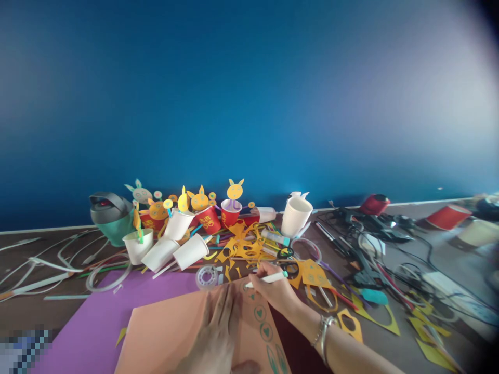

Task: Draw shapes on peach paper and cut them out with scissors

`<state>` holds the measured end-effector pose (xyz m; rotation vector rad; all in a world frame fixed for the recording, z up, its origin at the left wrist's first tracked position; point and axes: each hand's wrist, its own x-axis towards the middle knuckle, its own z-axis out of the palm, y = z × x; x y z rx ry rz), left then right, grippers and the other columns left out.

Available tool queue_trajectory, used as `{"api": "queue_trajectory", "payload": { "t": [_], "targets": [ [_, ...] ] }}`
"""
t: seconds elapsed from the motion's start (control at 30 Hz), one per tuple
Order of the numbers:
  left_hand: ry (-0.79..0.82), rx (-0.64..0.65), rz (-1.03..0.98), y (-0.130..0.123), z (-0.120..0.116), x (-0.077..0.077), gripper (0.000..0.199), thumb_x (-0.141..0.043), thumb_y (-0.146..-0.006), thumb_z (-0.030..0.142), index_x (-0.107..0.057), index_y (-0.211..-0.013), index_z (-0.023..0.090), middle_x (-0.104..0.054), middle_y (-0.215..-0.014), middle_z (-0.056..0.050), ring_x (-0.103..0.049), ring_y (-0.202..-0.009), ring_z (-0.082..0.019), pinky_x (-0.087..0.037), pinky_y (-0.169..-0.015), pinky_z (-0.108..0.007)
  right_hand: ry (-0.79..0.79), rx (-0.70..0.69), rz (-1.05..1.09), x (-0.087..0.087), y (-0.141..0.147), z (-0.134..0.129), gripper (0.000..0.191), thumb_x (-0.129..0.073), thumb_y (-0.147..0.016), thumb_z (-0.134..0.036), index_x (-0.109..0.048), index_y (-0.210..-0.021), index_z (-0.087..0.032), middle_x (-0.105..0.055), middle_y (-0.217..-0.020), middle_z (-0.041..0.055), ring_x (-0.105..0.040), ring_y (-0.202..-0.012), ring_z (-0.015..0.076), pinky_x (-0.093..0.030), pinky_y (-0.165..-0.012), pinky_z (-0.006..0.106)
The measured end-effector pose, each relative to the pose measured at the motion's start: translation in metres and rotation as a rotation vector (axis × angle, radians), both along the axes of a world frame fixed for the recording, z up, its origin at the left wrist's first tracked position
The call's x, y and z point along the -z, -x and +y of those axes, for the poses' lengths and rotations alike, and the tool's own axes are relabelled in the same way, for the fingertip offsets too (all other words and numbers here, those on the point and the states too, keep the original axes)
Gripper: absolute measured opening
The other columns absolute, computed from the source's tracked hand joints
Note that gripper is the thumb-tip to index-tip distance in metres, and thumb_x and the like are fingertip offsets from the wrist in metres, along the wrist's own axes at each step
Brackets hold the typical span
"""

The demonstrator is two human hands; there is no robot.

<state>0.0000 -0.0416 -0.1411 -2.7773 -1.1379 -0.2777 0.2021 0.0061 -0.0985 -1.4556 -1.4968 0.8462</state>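
Observation:
My right hand [268, 283] is closed around a white marker [268, 279], its tip touching the upper right part of an orange paper sheet [167, 327]. Green circles with hearts [266, 331] and two long pointed shapes [276, 358] are drawn down the sheet's right side. My left hand [218, 327] lies flat on the sheet, fingers stretched out and holding nothing. Purple paper [89, 317] lies beneath the orange sheet at the left. A clear tape roll [206, 277] sits just past the sheet's top edge.
Paper cups [296, 215] and yellow paper animal faces [235, 191] stand along the blue wall. Yellow paper scraps [245, 243] and scissors [292, 267] lie beyond the sheet. A green-grey container [112, 218] and white cables [58, 259] are left; black cables [405, 275] and red cups are right.

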Motion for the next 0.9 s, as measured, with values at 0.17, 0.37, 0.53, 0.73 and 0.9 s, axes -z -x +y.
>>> {"api": "queue_trajectory", "payload": {
  "t": [0.17, 0.37, 0.53, 0.73, 0.9],
  "targets": [
    [0.021, 0.012, -0.002, 0.000, 0.001, -0.002, 0.109, -0.048, -0.070, 0.074, -0.012, -0.147, 0.005, -0.021, -0.149, -0.025, -0.019, -0.137, -0.041, -0.021, -0.105, -0.063, -0.023, -0.001, -0.013, 0.005, -0.002, 0.001, 0.028, -0.054, -0.079, -0.029, -0.038, -0.058, -0.021, -0.047, -0.048, -0.0057, -0.044, -0.048, 0.0101, -0.030, -0.047, 0.021],
    [0.062, -0.007, -0.015, -0.002, -0.001, -0.007, 0.106, -0.050, -0.069, 0.074, -0.018, -0.146, 0.008, -0.025, -0.149, -0.024, -0.021, -0.136, -0.043, -0.019, -0.105, -0.063, -0.010, -0.011, -0.020, -0.004, 0.001, -0.002, 0.028, -0.056, -0.078, -0.027, -0.039, -0.056, -0.021, -0.048, -0.048, -0.0057, -0.045, -0.048, 0.0105, -0.031, -0.047, 0.021],
    [0.068, -0.004, -0.014, -0.003, -0.001, -0.010, 0.108, -0.054, -0.068, 0.071, -0.016, -0.147, 0.008, -0.024, -0.149, -0.025, -0.021, -0.136, -0.042, -0.019, -0.105, -0.063, -0.003, -0.022, 0.024, -0.006, 0.001, -0.003, 0.027, -0.058, -0.078, -0.028, -0.042, -0.057, -0.021, -0.052, -0.050, -0.0046, -0.047, -0.049, 0.0108, -0.032, -0.046, 0.020],
    [0.076, -0.008, -0.017, -0.003, -0.001, -0.010, 0.109, -0.053, -0.067, 0.072, -0.014, -0.147, 0.008, -0.023, -0.149, -0.024, -0.021, -0.136, -0.042, -0.019, -0.105, -0.062, 0.010, -0.033, 0.020, -0.007, 0.001, -0.003, 0.025, -0.058, -0.076, -0.025, -0.043, -0.056, -0.021, -0.055, -0.050, -0.0035, -0.049, -0.049, 0.0113, -0.034, -0.046, 0.020],
    [0.017, 0.010, -0.050, -0.003, -0.001, -0.007, 0.112, -0.052, -0.068, 0.072, -0.007, -0.147, 0.006, -0.023, -0.149, -0.025, -0.022, -0.136, -0.042, -0.019, -0.105, -0.063, 0.002, -0.010, -0.013, -0.008, 0.002, -0.002, 0.025, -0.055, -0.073, -0.019, -0.039, -0.054, -0.021, -0.050, -0.047, -0.0050, -0.047, -0.047, 0.0106, -0.033, -0.046, 0.020]
  ]
}}
